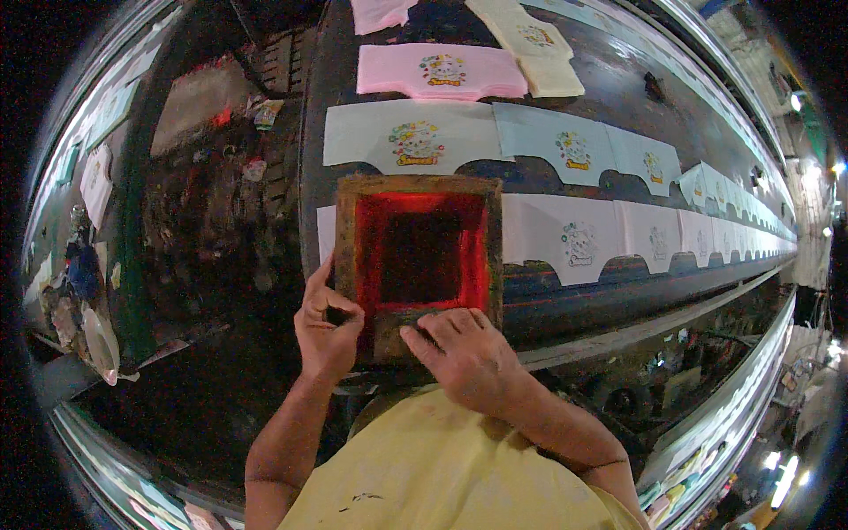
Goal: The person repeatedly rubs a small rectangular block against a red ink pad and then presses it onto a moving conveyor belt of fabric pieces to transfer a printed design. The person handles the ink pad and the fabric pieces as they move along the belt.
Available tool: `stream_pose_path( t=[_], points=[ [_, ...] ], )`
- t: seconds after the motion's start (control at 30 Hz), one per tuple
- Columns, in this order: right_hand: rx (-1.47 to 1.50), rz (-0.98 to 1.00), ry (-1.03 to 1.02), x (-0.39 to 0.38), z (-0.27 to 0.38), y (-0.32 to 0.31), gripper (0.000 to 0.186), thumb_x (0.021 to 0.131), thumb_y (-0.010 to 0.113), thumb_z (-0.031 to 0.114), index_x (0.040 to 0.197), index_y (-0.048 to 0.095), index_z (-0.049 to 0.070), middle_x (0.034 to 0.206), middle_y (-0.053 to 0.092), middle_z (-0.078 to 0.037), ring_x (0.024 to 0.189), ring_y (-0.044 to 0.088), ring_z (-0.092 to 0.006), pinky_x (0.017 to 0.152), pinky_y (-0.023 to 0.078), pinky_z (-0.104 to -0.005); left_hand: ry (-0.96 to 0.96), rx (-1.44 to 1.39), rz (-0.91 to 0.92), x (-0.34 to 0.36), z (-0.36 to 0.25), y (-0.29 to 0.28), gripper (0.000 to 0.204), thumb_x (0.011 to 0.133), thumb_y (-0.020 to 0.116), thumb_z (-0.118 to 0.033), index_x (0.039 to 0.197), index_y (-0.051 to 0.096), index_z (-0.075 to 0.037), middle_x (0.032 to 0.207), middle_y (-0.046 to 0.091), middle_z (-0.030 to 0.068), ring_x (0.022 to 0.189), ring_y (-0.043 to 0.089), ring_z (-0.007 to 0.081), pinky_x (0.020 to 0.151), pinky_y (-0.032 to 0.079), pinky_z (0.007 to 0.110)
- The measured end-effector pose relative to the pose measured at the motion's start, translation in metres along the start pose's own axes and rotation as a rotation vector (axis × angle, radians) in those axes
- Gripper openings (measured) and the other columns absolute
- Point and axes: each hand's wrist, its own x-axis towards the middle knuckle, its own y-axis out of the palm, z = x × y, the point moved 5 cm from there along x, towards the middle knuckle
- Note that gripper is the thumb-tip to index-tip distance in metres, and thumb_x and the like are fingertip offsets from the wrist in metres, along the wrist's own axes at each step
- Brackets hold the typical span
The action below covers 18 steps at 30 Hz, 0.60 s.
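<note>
The left hand (pixel 327 331) has its fingers (pixel 340 311) curled around the near left corner of a wooden printing frame (pixel 419 190). The right hand (pixel 464 353) lies on the frame's near rail, fingers closed over a dark bar there. Around them, small white (pixel 402 137), pink (pixel 437 72) and cream garment pieces (pixel 530 40), each printed with a cartoon, lie in rows along the long dark desk (pixel 618 93). The frame rests flat over a white piece, its mesh smeared red around a dark middle.

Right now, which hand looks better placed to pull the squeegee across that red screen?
Probably the right hand: it lies inside the wooden frame, over the dark squeegee bar at the near edge of the red screen. The left hand grips the frame's left corner, steadying it.
</note>
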Motion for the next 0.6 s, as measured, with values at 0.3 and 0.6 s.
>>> stream_pose_path(
  t=[0.3, 0.6],
  points=[
    [0.286, -0.255, 0.013, -0.06, -0.031, -0.003, 0.056, 0.092, 0.092, 0.022, 0.145, 0.076, 0.012, 0.151, 0.066, -0.011, 0.143, 0.062, -0.0391, 0.118, 0.054, -0.0537, 0.206, 0.078, -0.036, 0.002, -0.015, 0.003, 0.027, 0.079, 0.075, 0.018, 0.084, 0.066, -0.007, 0.167, 0.065, 0.0275, 0.162, 0.056, 0.0393, 0.131, 0.042, 0.051],
    [0.547, -0.634, 0.52, -0.173, -0.123, -0.02, 0.055, 0.093, 0.091, 0.009, 0.146, 0.076, 0.009, 0.153, 0.073, -0.016, 0.144, 0.066, -0.0389, 0.125, 0.051, -0.052, 0.301, 0.122, 0.001, -0.023, -0.065, 0.118, 0.025, 0.077, 0.079, 0.014, 0.084, 0.068, -0.007, 0.17, 0.059, 0.0329, 0.162, 0.056, 0.0445, 0.132, 0.039, 0.05]
  ],
)
